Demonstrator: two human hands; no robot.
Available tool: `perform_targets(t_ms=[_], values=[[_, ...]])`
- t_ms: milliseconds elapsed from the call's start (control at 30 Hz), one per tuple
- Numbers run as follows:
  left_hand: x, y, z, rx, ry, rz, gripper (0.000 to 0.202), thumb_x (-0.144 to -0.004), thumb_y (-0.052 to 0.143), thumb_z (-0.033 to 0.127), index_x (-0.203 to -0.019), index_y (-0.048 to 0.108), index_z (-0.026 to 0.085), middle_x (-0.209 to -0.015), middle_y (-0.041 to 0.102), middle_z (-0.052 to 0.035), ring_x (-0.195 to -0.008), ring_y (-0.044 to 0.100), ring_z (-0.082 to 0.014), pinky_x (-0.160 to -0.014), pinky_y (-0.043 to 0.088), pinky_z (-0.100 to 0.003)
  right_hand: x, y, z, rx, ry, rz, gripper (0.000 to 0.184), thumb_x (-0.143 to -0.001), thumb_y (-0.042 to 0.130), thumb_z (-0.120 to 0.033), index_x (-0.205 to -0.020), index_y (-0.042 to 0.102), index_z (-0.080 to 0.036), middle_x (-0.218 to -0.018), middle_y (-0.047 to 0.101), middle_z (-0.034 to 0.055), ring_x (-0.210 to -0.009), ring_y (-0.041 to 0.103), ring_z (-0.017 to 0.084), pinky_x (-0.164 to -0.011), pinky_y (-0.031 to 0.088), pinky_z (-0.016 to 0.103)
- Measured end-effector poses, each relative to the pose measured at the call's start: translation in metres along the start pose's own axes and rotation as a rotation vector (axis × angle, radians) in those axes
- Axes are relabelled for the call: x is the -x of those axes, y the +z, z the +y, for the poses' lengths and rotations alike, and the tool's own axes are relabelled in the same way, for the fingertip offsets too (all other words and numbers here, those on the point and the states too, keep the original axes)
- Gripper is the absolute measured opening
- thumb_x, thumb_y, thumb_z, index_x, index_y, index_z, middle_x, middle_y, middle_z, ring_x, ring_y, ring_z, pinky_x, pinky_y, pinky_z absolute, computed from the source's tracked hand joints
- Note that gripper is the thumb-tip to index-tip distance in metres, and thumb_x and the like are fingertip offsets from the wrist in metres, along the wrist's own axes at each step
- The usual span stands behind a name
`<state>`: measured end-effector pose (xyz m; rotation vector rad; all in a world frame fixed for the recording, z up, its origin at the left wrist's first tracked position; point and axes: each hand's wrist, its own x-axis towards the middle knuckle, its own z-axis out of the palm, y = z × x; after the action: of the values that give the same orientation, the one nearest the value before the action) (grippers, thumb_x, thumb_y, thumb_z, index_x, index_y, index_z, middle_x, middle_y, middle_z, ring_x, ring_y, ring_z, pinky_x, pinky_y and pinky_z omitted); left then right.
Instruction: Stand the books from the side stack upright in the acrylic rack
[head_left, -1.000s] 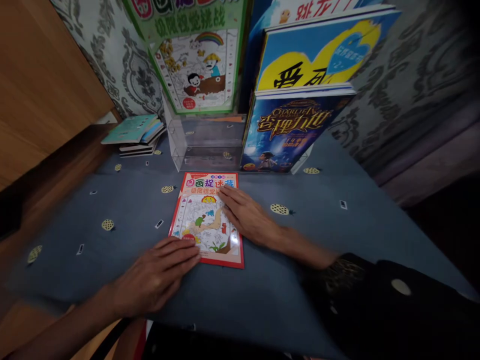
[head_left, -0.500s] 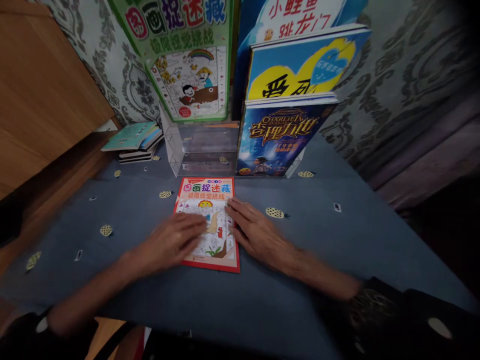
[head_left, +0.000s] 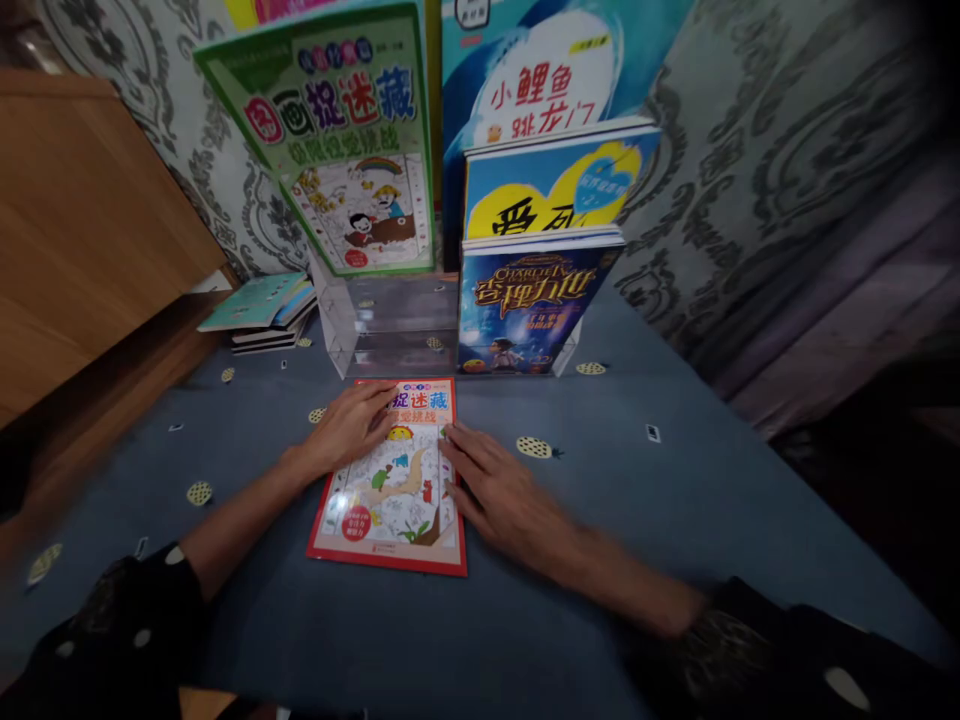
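Observation:
A red-bordered picture book lies flat on the blue-grey tablecloth, its cover facing up. Across its upper left part rests my left hand, fingers stretched out and hiding some of the title. My right hand lies along the book's right edge, fingertips on the cover and fingers extended. Neither hand is wrapped round anything. Just beyond the book stands a clear plastic book rack with its front left slot bare.
In the rack stand a green picture book, a dark blue book, a yellow-and-blue book and a teal book. Several stacked books lie at the back left, near a wooden panel. Patterned wallpaper rises behind.
My left hand has slid from the middle of the cover up to its upper left, uncovering the lower part. My right hand stays at the right edge. The view has tilted up slightly.

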<state>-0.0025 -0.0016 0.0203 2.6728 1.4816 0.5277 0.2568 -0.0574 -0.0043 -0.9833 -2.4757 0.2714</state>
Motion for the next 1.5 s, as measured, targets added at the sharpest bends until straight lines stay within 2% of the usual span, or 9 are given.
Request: perform_targets(t_ms=[333,600,833,1033,1100,1200,1267,1367,1500], values=[[-0.04,0.026,0.04,0.042,0.194,-0.008,0.042,-0.098,0.046,0.026,-0.136,0.056,0.013,-0.14,0.059,-0.0156,-0.129,0.054,-0.0293,-0.108,0.042,-0.048,-0.001,-0.005,-0.001,-0.016,-0.013,-0.002,0.048,-0.093,0.051,-0.02,-0.139,0.053,-0.007,-0.145,0.052,0.0223,-0.14,0.044,0.033,-0.113,0.043,0.052],[-0.012,0.019,0.029,0.074,0.16,0.007,0.04,-0.101,0.041,0.028,-0.139,0.053,0.021,-0.143,0.056,-0.0115,-0.133,0.05,-0.0257,-0.112,0.038,-0.049,0.002,0.0,0.004,-0.01,0.009,0.014,0.049,-0.093,0.051,-0.022,-0.142,0.051,-0.017,-0.147,0.051,0.0172,-0.138,0.046,0.031,-0.111,0.044,0.056],[0.039,0.012,0.002,0.061,-0.23,0.203,0.043,-0.096,0.047,0.031,-0.135,0.054,0.014,-0.144,0.049,-0.0195,-0.132,0.05,-0.0328,-0.107,0.043,-0.053,0.002,-0.004,-0.003,-0.003,0.033,-0.002,0.043,-0.095,0.048,-0.023,-0.136,0.057,-0.011,-0.144,0.053,0.0205,-0.133,0.051,0.033,-0.107,0.049,0.056],[0.039,0.0,0.0,0.815,-0.52,0.3,0.042,-0.085,0.064,0.035,-0.123,0.06,0.018,-0.126,0.066,-0.0129,-0.122,0.059,-0.028,-0.104,0.047,-0.043,0.006,0.002,-0.005,-0.051,0.066,0.028,0.046,-0.095,0.047,-0.023,-0.14,0.053,-0.015,-0.148,0.05,0.0183,-0.136,0.048,0.032,-0.109,0.048,0.055],[0.032,-0.006,0.006,1.062,-0.724,0.397,0.036,-0.079,0.071,0.029,-0.112,0.064,0.018,-0.119,0.07,-0.0114,-0.115,0.064,-0.0261,-0.096,0.052,-0.036,0.007,0.004,-0.006,-0.066,0.071,0.039,0.048,-0.095,0.047,-0.023,-0.142,0.051,-0.017,-0.149,0.05,0.0167,-0.138,0.047,0.031,-0.11,0.047,0.055],[0.023,-0.011,0.018,1.296,-0.977,0.497,0.032,-0.073,0.075,0.02,-0.103,0.066,0.017,-0.096,0.075,-0.0081,-0.087,0.073,-0.0238,-0.075,0.058,-0.031,0.007,0.006,-0.009,-0.068,0.074,0.032,0.048,-0.095,0.047,-0.024,-0.143,0.051,-0.017,-0.149,0.049,0.0161,-0.139,0.046,0.032,-0.111,0.046,0.054],[0.019,-0.012,0.026,1.36,-1.061,0.535,0.026,-0.077,0.072,0.02,-0.102,0.066,0.016,-0.082,0.075,-0.0048,-0.071,0.074,-0.021,-0.063,0.058,-0.028,0.008,0.007,-0.011,-0.072,0.073,0.021,0.048,-0.095,0.047,-0.024,-0.142,0.052,-0.013,-0.149,0.049,0.0184,-0.139,0.045,0.033,-0.112,0.045,0.053],[0.015,-0.012,0.036,1.334,-1.122,0.607,0.015,-0.085,0.067,0.022,-0.1,0.066,0.018,-0.077,0.075,-0.0018,-0.062,0.073,-0.0172,-0.057,0.057,-0.023,0.01,0.01,-0.01,-0.109,0.066,0.027,0.049,-0.095,0.048,-0.023,-0.143,0.05,-0.012,-0.15,0.047,0.0195,-0.141,0.041,0.033,-0.113,0.043,0.054],[0.014,-0.013,0.041,1.388,-1.123,0.613,0.015,-0.089,0.068,0.029,-0.097,0.067,0.017,-0.079,0.076,-0.0033,-0.062,0.073,-0.0171,-0.06,0.058,-0.025,0.014,0.012,-0.005,-0.223,0.094,0.074,0.062,-0.097,0.047,-0.026,-0.156,0.028,-0.022,-0.161,0.031,0.0157,-0.145,0.036,0.03,-0.113,0.043,0.053]])
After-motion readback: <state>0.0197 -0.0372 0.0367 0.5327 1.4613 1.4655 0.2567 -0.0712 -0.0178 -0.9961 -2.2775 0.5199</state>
